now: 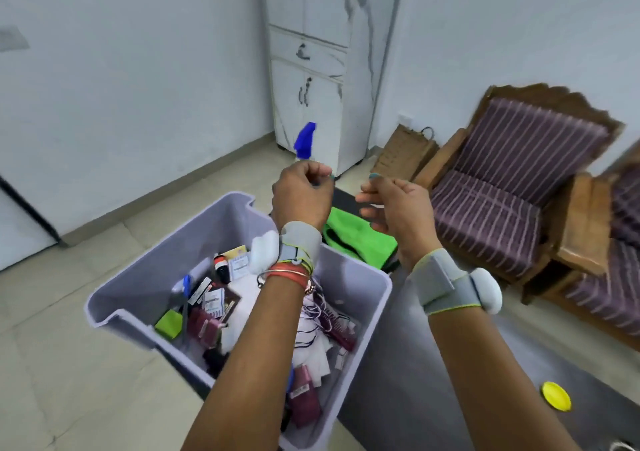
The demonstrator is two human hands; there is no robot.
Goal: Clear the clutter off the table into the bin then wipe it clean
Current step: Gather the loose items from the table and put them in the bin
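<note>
Clearing's nearly done: bin (pixel 360 291) at seven o'clock is full, yellow lid (pixel 556 395) sits at four. My left hand (pixel 301 197) grips a blue-topped thing (pixel 304 138); I can't tell whether my right hand (pixel 398 208) holds anything. I'd bin the lid, then take the green cloth (pixel 360 242) at twelve.

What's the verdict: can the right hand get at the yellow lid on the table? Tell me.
Probably yes. The yellow lid lies alone on the bare dark table, on the right hand's own side. Nothing covers it, and that hand looks empty, fingers loosely curled.
</note>
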